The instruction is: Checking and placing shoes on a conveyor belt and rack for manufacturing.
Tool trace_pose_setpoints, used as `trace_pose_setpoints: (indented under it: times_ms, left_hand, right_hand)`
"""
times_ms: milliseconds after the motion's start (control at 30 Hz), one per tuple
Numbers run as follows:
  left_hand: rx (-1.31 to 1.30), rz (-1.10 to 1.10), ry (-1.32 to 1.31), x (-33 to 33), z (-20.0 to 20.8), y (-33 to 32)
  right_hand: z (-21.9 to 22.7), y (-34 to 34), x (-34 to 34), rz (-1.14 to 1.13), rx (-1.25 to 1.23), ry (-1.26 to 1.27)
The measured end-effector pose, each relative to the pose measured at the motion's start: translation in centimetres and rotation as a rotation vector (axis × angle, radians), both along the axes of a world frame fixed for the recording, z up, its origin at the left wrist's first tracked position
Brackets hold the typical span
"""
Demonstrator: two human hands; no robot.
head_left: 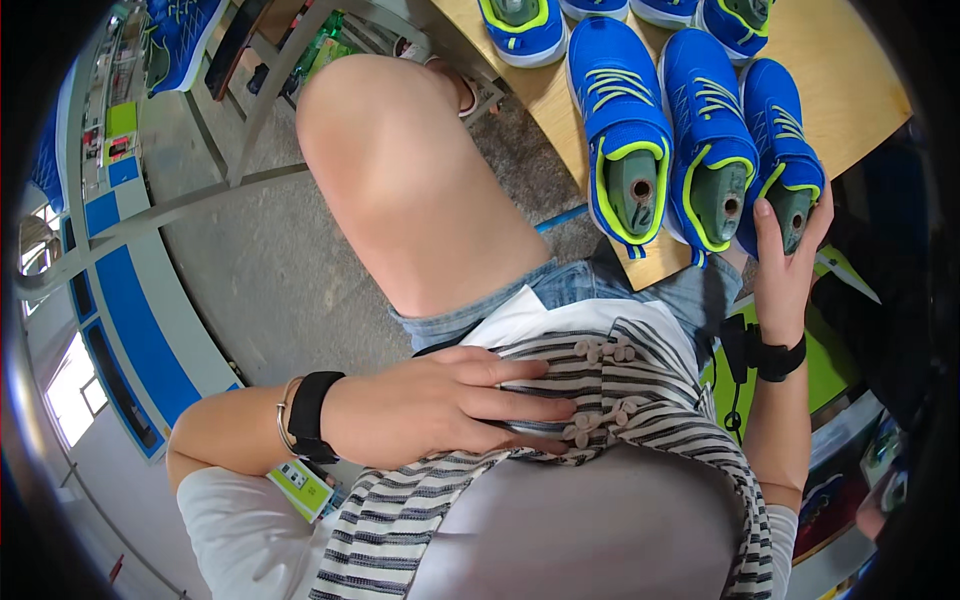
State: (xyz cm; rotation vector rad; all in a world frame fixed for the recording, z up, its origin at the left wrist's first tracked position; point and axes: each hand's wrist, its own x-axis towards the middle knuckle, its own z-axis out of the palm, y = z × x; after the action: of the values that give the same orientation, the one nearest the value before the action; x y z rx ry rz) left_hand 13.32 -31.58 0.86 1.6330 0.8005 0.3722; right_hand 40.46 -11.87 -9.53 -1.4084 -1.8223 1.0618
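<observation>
My right hand (790,240) is closed around the heel of a blue sneaker (775,110) with lime-green laces and collar. Its thumb lies on one side and its fingers on the other. A dark green shoe last (793,212) fills the opening of this sneaker. Two matching sneakers stand to its left, a middle one (700,95) and a left one (620,85), both with lasts inside and heels toward me. My left hand (450,400) rests against the striped apron (540,350) on my body, fingers slightly spread, holding nothing.
The sneakers stand on a light wooden table (850,95), with several more along its far edge. My bare knee (370,120) is left of the table corner. A grey metal frame (200,200) stands farther left, with another blue sneaker (180,40) above it.
</observation>
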Motion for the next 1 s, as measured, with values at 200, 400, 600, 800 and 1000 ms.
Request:
trace_pose_setpoints:
  times_ms: [200,400,600,800,1000]
  left_hand:
    - [0.052,0.02,0.03,0.1,-0.2,0.0]
    - [-0.06,0.19,0.082,0.0,0.1,0.5]
    - [-0.259,0.44,0.176,-0.3,0.1,0.1]
    - [-0.196,0.341,0.015,-0.4,0.2,-0.6]
    - [-0.244,0.244,-0.161,-0.4,0.1,-1.2]
  right_hand:
    - [-0.2,0.1,0.1,-0.013,0.007,-0.036]
    - [-0.3,-0.1,0.2,-0.008,0.001,-0.015]
    - [-0.5,0.1,0.2,-0.002,-0.013,0.017]
    - [-0.3,-0.1,0.4,-0.023,-0.004,-0.003]
    - [-0.6,0.2,0.3,0.017,0.064,-0.059]
